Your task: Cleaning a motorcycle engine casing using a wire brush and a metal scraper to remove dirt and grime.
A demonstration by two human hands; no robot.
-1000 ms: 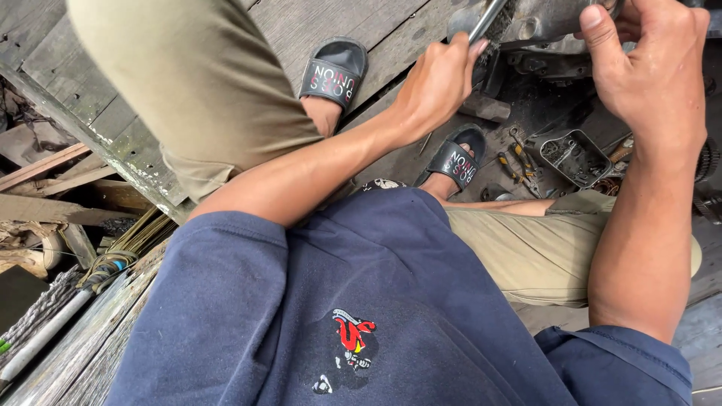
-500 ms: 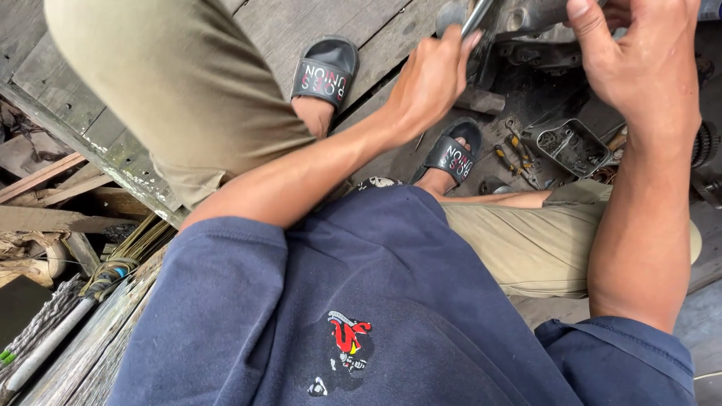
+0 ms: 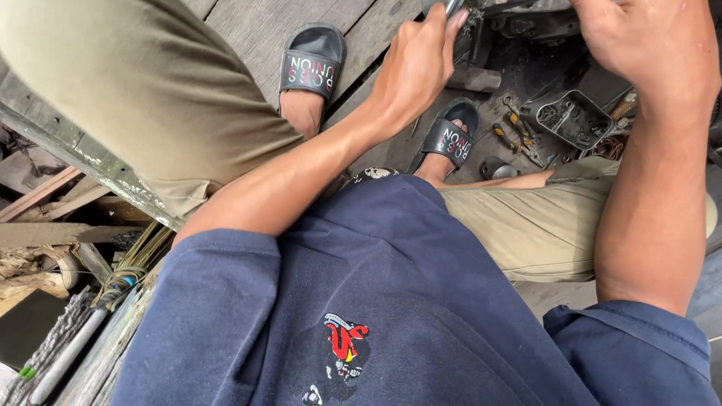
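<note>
Single head-worn view, looking steeply down from close above navy-blue cotton shirt (image 3: 391, 301), past both forearms toward grey weathered wooden plank floor (image 3: 256, 22).

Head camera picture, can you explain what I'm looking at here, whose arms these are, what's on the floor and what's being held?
There is no machine: the one picture comes from a camera worn on a person's head, looking down over their own navy shirt and khaki shorts. Both bare arms are theirs. The left hand is closed around a slim metal tool at the top edge; the frame cuts it off, so its kind is unclear. The right hand reaches to a dark, greasy metal part, and whether it grips anything cannot be told. The person wears black slide sandals on a weathered plank floor. Near the right foot lie pliers and a small metal tray of parts. At lower left are wood scraps and a broom.
</note>
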